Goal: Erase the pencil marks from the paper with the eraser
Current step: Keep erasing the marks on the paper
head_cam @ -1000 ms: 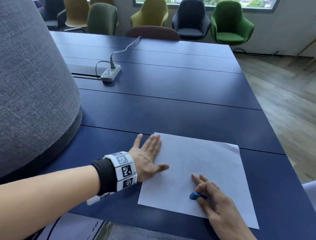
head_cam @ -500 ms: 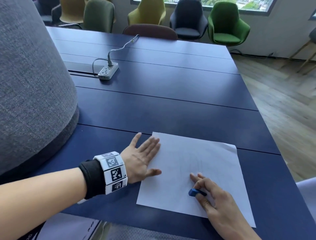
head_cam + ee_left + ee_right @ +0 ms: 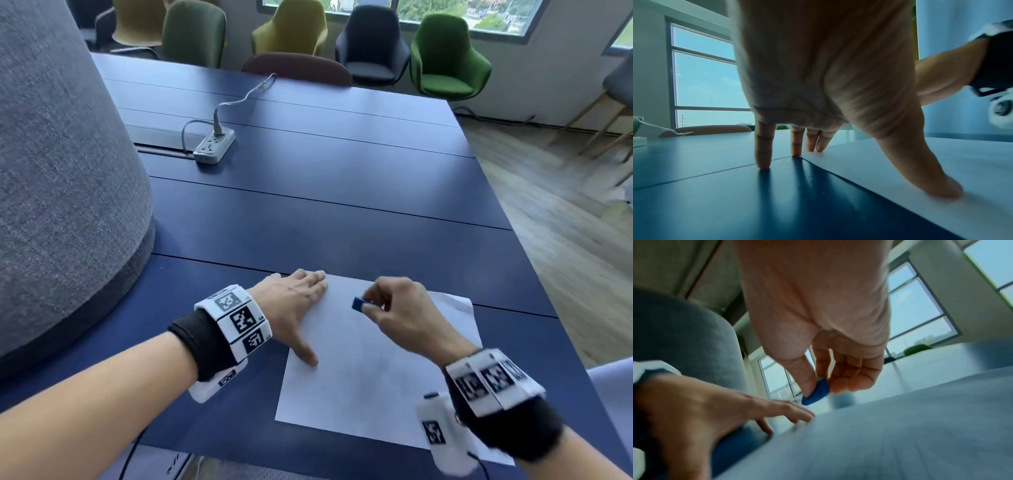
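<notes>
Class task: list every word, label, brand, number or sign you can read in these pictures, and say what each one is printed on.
None can be read as text.
White left wristband: black-and-white square code patterns, no letters.
White right wristband: the same kind of patterns, blurred.
White sheet of paper: no legible writing; any pencil marks are too faint.
White power strip: any marking is too small to read.

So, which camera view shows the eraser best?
The right wrist view: the eraser shows large, pinched by the right hand. The head view shows it small. The left wrist view does not show it.
</notes>
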The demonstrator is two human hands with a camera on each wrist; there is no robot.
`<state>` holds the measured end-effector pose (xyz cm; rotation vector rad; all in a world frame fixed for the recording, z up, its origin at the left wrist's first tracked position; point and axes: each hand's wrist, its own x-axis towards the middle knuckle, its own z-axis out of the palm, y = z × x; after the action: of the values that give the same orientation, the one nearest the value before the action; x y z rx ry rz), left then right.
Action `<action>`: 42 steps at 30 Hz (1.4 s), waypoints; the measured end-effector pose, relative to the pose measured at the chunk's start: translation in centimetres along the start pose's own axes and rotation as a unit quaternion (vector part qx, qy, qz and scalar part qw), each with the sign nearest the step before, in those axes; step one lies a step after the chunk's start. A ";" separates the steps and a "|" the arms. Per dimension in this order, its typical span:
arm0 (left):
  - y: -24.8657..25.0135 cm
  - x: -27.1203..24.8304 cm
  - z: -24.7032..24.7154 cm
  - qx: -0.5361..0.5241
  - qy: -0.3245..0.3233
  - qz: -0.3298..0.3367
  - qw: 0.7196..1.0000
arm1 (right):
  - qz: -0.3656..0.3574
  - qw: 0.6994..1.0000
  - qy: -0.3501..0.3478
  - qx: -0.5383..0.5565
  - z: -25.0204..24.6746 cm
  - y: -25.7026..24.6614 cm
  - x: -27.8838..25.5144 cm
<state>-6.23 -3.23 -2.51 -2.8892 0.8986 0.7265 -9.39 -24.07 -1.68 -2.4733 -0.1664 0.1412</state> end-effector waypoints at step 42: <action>-0.4 0.1 0.6 -0.018 -0.049 -0.017 0.998 | 0.054 0.996 -0.036 0.064 1.3 1.6 5.4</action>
<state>-6.21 -2.80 -3.10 -2.8637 0.8307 0.8822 -4.09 -23.72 -4.00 -2.3512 -0.0521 0.2778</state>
